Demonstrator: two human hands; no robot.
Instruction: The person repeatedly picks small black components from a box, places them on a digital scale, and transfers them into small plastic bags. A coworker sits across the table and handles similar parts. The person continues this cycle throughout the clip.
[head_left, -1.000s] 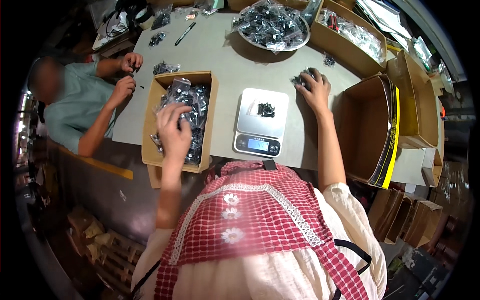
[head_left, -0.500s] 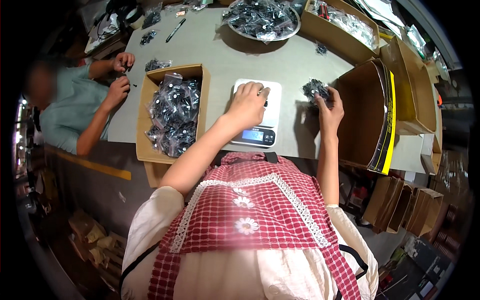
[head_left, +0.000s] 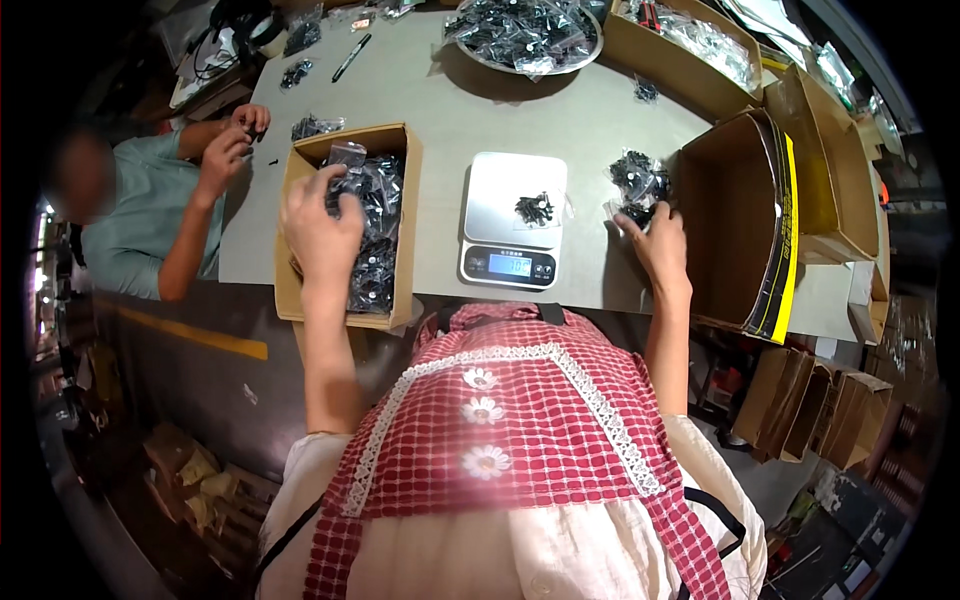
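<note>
On the white digital scale (head_left: pixel 512 185) lies a small clear bag of black parts (head_left: pixel 535 208), with no hand on it. My left hand (head_left: pixel 325 225) reaches over an open cardboard box (head_left: pixel 412 210) filled with bagged black parts (head_left: pixel 375 215). Its thumb and fingers are spread above the bags, and nothing shows gripped between them. To the right of the scale, several similar bags (head_left: pixel 638 172) form a small heap. My right hand (head_left: pixel 662 250) has its thumb and fingertips around a bag (head_left: pixel 636 212) at the heap's near edge.
A wide metal bowl (head_left: pixel 592 62) heaped with bagged parts stands at the far side. Close on the right is an open cardboard box (head_left: pixel 735 220), with further boxes (head_left: pixel 820 190) beyond. At left, a co-worker's hands (head_left: pixel 235 145) handle something small. A marker (head_left: pixel 351 58) lies far left.
My left hand has left the scale and moved left over the filled box, leaving a bag on the scale. My right hand has drawn slightly nearer to me, beside the heap.
</note>
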